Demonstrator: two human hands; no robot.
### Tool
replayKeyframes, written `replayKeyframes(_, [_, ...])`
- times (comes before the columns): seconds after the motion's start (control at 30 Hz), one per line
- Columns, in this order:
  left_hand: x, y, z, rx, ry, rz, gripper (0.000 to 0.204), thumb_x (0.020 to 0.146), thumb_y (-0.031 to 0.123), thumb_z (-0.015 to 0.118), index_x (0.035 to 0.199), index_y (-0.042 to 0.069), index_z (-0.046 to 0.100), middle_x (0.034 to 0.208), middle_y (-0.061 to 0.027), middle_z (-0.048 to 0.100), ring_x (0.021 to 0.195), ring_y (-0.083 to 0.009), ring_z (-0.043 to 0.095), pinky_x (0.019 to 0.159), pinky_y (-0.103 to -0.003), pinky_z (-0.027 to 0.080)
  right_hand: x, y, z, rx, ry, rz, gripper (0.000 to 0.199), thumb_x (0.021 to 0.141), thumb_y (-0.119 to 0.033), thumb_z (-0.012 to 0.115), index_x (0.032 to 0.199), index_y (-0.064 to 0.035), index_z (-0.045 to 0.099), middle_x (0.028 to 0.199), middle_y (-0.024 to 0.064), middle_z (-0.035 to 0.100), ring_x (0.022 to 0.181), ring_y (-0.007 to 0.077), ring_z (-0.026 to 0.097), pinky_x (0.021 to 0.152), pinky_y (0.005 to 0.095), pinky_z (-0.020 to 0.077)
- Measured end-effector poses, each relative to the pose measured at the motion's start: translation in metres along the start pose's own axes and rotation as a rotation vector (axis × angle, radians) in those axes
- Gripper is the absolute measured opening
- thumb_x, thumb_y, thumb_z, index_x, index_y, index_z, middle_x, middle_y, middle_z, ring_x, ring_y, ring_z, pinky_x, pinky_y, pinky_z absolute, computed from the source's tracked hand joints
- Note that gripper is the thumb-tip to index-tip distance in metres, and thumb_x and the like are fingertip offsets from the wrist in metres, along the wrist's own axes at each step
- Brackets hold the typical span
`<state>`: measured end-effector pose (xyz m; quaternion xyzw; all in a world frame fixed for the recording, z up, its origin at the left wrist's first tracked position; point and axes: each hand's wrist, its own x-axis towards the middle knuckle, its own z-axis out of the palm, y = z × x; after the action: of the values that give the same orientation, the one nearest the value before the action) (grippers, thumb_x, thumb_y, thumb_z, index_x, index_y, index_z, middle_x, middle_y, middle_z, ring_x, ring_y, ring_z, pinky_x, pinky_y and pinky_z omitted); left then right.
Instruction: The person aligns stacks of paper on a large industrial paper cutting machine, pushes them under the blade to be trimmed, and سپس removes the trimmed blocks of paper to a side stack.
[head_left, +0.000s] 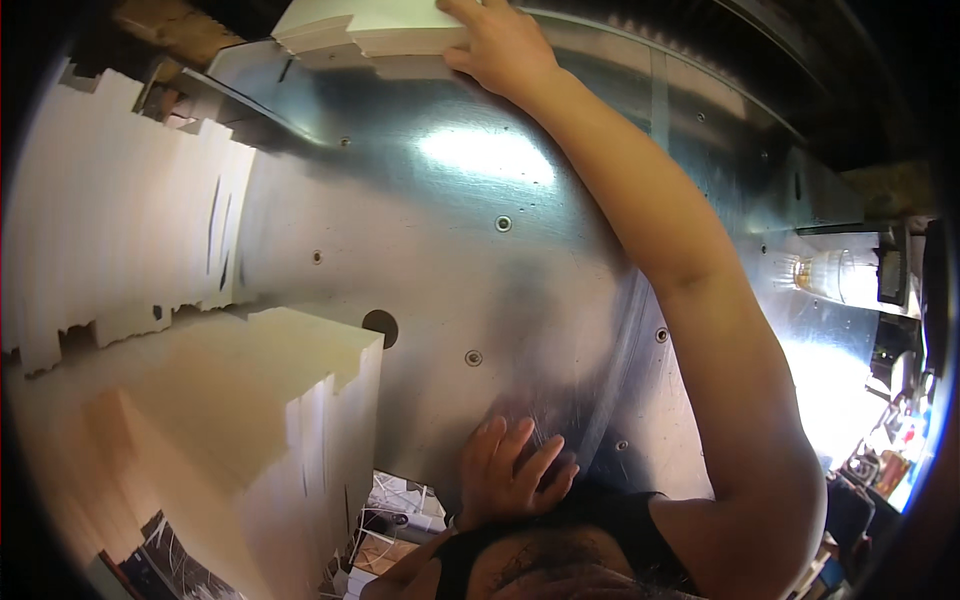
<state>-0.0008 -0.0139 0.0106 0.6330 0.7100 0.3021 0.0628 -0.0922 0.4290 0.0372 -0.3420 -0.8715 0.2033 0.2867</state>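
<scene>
Risk: right hand [505, 45], clamped on the card stack [365, 35] at the tabletop's [440, 250] far edge, may spill sheets; left hand [512, 470] lies flat, fingers apart.

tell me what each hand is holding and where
Right hand grips the near edge of a white card stack. Left hand lies flat on the metal table, holding nothing.

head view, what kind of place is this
Probably a print or paper-cutting workshop: a broad shiny steel machine table, tall stacks of die-cut white card sheets, and the right hand reaching another stack.
</scene>
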Motion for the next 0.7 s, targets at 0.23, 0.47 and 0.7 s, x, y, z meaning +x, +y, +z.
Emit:
replayKeyframes(0.23, [-0.008,0.003,0.004,0.053,0.029,-0.015,0.043,0.082,0.048,0.081,0.118,0.026,0.073,0.129,-0.0069,0.065,0.117,-0.0324,0.062,0.101,-0.048,0.048,0.01,0.02,0.009,-0.049,0.093,-0.057,0.061,0.08,-0.017,0.074,0.138,-0.0109,0.057,0.158,0.0276,0.04,0.13,0.0507,0.056,0.11,0.0524,0.0489])
replayKeyframes(0.47, [-0.012,0.003,0.006,0.092,0.036,0.002,0.041,0.077,0.053,0.084,0.106,0.025,0.076,0.124,-0.0058,0.066,0.118,-0.0354,0.06,0.099,-0.05,0.051,0.02,0.036,0.006,-0.1,0.143,-0.095,0.065,0.077,-0.021,0.078,0.139,-0.0143,0.058,0.159,0.0241,0.042,0.134,0.0489,0.054,0.113,0.0515,0.0468])
replayKeyframes(0.7, [-0.008,-0.004,0.01,0.112,0.1,0.069,0.04,0.078,0.056,0.083,0.104,0.026,0.078,0.119,-0.0049,0.069,0.112,-0.032,0.062,0.093,-0.044,0.056,0.013,0.016,-0.016,-0.049,0.126,0.099,0.092,0.077,-0.038,0.083,0.152,-0.0025,0.043,0.146,0.0308,0.054,0.128,0.0481,0.059,0.119,0.0554,0.0379])
